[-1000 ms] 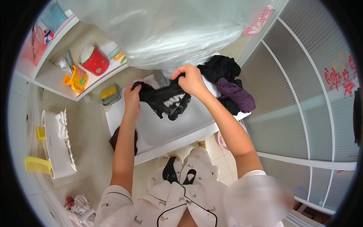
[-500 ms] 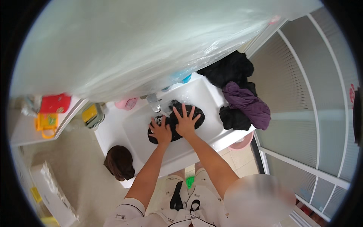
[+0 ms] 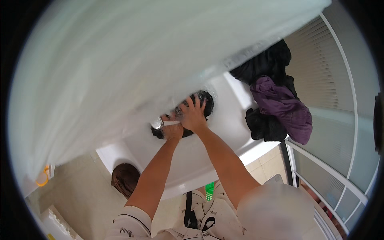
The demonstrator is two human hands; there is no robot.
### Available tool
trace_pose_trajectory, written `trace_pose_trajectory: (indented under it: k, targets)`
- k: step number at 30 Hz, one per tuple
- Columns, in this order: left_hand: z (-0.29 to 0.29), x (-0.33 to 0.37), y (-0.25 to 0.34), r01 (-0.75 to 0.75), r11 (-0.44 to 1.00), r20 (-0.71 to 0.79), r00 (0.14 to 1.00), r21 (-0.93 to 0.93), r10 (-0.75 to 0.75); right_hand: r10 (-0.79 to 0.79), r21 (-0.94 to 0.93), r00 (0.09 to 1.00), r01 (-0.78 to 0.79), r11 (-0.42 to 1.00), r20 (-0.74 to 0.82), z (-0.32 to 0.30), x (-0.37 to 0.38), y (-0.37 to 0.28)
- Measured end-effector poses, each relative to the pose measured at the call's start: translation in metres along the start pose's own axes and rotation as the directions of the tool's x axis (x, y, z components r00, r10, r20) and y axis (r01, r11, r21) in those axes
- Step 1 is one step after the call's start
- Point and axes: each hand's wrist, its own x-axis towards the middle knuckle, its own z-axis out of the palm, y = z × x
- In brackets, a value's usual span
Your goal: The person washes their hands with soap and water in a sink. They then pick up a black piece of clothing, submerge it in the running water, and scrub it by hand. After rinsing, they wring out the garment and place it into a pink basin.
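Observation:
A wet black garment (image 3: 205, 98) lies bunched in the white sink (image 3: 192, 164); its exact kind cannot be made out. My right hand (image 3: 193, 117) presses on it from above, fingers spread. Beside it, my left hand (image 3: 173, 130) rests low on the cloth under the faucet (image 3: 157, 123), with water running over it. The left fingers look stretched out, though the stream and faucet partly cover them. Spray rises around the far end of the garment.
On the sink's right rim lie a purple garment (image 3: 280, 106) and black clothes (image 3: 266, 126). A brown cloth (image 3: 125, 179) hangs over the left front corner. A translucent plastic sheet (image 3: 120, 60) covers the far side. A ribbed-glass sliding door (image 3: 320, 92) stands at right.
The plastic sheet now covers more of the sink's far left side. My left hand has slid under the faucet stream, closer to the right hand, and spray now shows around the garment.

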Motion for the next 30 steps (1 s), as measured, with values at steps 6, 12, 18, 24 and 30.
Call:
trace_pose_trajectory:
  k: [6, 12, 18, 24, 30]
  targets:
    - [-0.040, -0.007, -0.075, -0.309, 0.894, -0.059, 0.950, -0.326, 0.307, -0.077, 0.105, 0.980, 0.098, 0.990, -0.186, -0.010, -0.041, 0.004]
    - [-0.105, -0.084, -0.092, 0.397, -0.331, 0.472, 0.863, -0.856, -0.183, 0.438, 0.848, 0.827, -0.480, 0.225, 0.352, -0.050, -0.095, 0.019]
    - [-0.266, -0.102, -0.072, 0.137, -0.320, 0.212, 0.955, -0.937, -0.210, 0.268, 0.920, 0.904, -0.374, 0.116, 0.333, -0.200, -0.111, -0.067]
    - [-0.426, -0.109, -0.053, -0.254, -0.171, -0.205, 0.944, -0.952, -0.258, 0.004, 0.849, 0.936, 0.317, 0.423, -0.352, -0.380, -0.150, -0.183]
    - [-0.514, -0.122, -0.055, -0.605, -0.147, -0.587, 0.796, -0.783, -0.149, -0.152, 0.608, 0.764, 0.602, 0.518, -0.627, -0.462, -0.195, -0.228]
